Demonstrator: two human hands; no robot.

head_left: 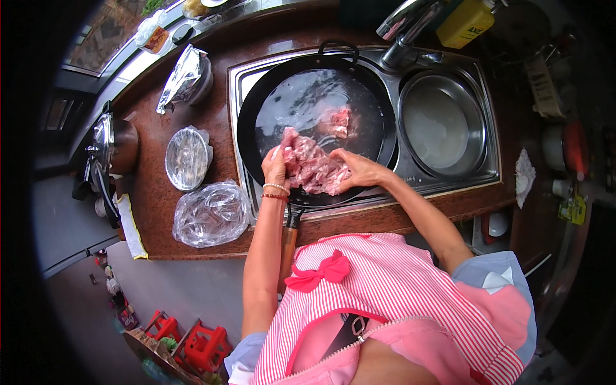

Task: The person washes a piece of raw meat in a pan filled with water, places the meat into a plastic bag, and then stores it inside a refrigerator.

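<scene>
Between both hands is a large piece of raw meat (313, 166), over the near part of a big black wok (250, 139) that rests on the sink and contains water. My left hand (275, 168) grips the meat's left end; a beaded bracelet and a red one circle that wrist. On the right end, my right hand (357, 169) has its fingers and thumb around the meat. A smaller piece of raw meat (340, 121) lies in the water beyond. The wok's wooden handle (288, 245) points toward me, beside my left forearm.
A steel basin (402, 120) with cloudy liquid sits right of the wok, below the faucet (399, 45). Leftward are a foil-covered bowl (185, 79), a plastic-wrapped bowl (188, 159), a crumpled plastic bag (211, 214) and a lidded pot (124, 147). A yellow bottle (464, 24) stands behind.
</scene>
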